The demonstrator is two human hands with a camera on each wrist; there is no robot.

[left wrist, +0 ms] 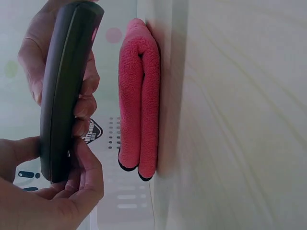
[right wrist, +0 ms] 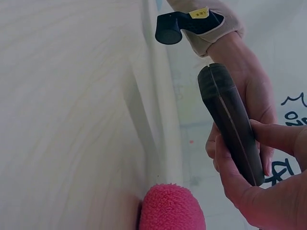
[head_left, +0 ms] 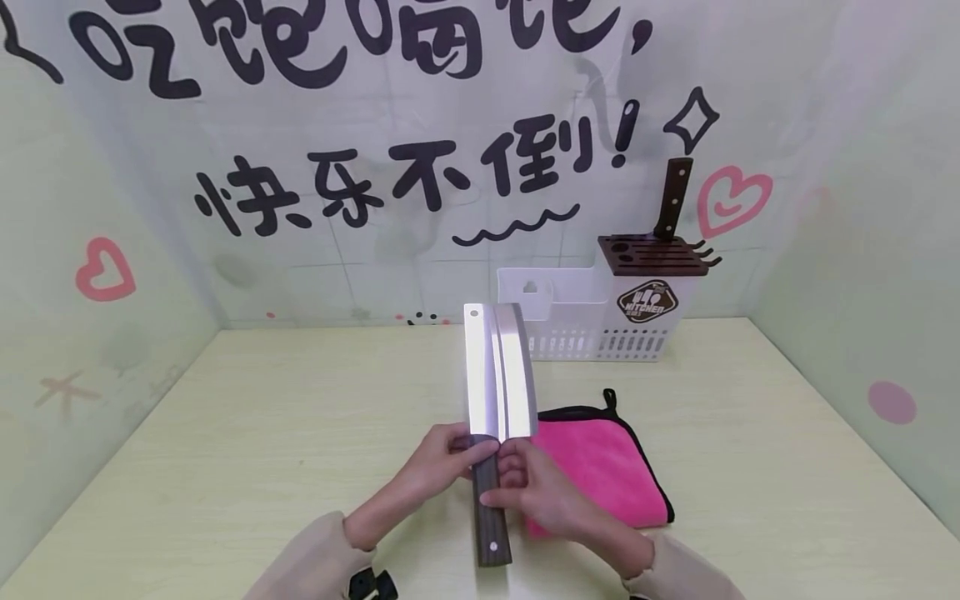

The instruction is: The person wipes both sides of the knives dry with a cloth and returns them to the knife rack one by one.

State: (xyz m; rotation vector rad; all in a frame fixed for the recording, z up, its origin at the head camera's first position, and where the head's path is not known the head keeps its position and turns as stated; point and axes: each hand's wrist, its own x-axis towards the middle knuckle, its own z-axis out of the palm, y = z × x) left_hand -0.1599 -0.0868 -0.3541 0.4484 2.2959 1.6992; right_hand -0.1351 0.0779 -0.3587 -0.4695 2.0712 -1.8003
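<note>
A cleaver (head_left: 483, 375) with a broad shiny blade and a dark wooden handle (head_left: 491, 525) is held above the table, blade pointing to the back. My left hand (head_left: 442, 454) pinches the top of the handle by the blade, thumb across it. From the other side my right hand (head_left: 540, 487) grips the handle slightly lower, its thumb on the face and its other fingers curled. Both wrist views show the dark handle (left wrist: 67, 91) from its butt end, between the hands. A folded pink cloth (head_left: 600, 467) with black edging lies beneath and beside the right hand.
At the back right stands a white perforated knife holder (head_left: 570, 325) with a brown slotted top (head_left: 652, 254). Another dark-handled knife (head_left: 675, 196) stands in its slots, and dark hooks stick out at its right. The light wooden table (head_left: 300, 433) meets printed curtain-like walls at back and sides.
</note>
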